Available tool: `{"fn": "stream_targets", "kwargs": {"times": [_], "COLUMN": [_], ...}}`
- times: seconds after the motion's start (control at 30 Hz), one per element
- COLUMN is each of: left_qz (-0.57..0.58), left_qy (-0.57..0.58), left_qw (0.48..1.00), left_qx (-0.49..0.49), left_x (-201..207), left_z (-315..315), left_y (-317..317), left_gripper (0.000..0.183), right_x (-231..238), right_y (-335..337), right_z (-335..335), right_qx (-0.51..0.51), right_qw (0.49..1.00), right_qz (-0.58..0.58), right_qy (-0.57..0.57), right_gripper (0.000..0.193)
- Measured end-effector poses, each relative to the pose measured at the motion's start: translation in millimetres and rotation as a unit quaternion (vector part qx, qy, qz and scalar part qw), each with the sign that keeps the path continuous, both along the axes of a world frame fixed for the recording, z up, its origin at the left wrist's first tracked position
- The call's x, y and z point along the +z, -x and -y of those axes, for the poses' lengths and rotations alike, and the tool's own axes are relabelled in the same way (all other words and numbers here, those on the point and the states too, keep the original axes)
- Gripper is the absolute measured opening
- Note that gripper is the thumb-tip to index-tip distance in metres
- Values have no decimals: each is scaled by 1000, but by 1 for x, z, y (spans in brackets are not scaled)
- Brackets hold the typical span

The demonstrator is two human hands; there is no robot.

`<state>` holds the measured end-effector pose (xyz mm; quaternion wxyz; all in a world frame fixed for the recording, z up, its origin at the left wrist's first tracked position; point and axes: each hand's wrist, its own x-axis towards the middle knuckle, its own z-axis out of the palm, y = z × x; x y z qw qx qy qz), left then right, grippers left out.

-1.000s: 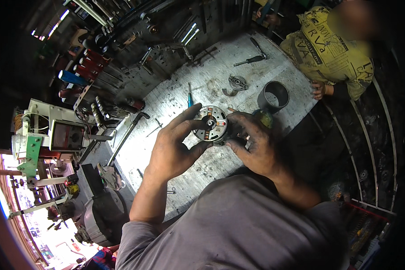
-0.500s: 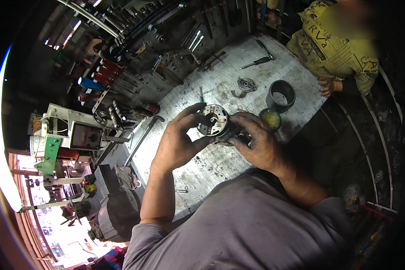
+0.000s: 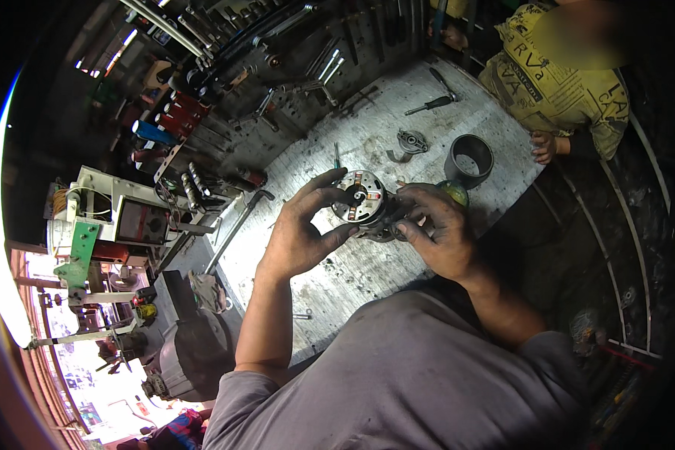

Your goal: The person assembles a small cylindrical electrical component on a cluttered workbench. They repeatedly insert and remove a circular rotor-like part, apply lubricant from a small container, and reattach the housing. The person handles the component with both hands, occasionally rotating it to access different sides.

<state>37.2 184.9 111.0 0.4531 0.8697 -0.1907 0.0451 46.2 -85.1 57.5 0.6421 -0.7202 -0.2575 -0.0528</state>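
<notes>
Between my hands, above the metal-topped bench, is a starter motor (image 3: 380, 229) with a round brush plate (image 3: 373, 212) facing up. The plate shows copper-coloured brushes around a dark centre. My left hand (image 3: 295, 234) grips the plate's left side, index finger near its centre and thumb at the lower edge. My right hand (image 3: 446, 234) is closed around the motor's right side, its fingers partly hiding the body. Just behind the right fingers sits a tub of yellowish grease (image 3: 457, 194), partly covered. A screwdriver (image 3: 337, 157) lies beyond the left fingertips.
A dark metal cylinder (image 3: 454, 169) and a metal end cover (image 3: 410, 141) stand farther back on the bench (image 3: 367, 274). Black-handled tools (image 3: 436, 102), a long bar (image 3: 235, 229) and a small wrench (image 3: 302, 316) lie around. A person in yellow (image 3: 529, 82) rests a hand at the right edge.
My right thumb and fingers have shifted on the motor, and the hand now covers more of the grease tub. The motor sits slightly farther right in view. My left hand keeps its grip.
</notes>
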Motion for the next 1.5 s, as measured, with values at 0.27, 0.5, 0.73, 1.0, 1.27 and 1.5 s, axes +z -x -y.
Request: {"fn": "stream_targets", "kwargs": {"times": [0.27,0.5,0.73,1.0,1.27,1.5], "left_qz": [15,-18,-69,-129,-181,-220], "left_qy": [-17,97,194,152,86,98], "left_qw": [1000,993,948,902,879,848], "left_qx": [1,63,243,382,433,472], "left_x": [-5,-24,-73,-149,-194,-197], "left_z": [-5,-14,-59,-105,-133,-134], "left_y": [2,21,74,176,266,287], "left_gripper": [49,68,64,51,45,42], "right_x": [-9,-2,19,-35,-130,-181], "right_y": [7,16,38,57,56,65], "right_z": [10,18,21,-52,-139,-201], "right_qx": [-57,-92,96,294,317,227], "right_qw": [996,994,990,943,856,901], "right_qz": [61,62,94,-17,-97,-10], "right_qy": [-14,-20,43,156,398,368], "right_gripper": [40,31,33,33,34,34]}}
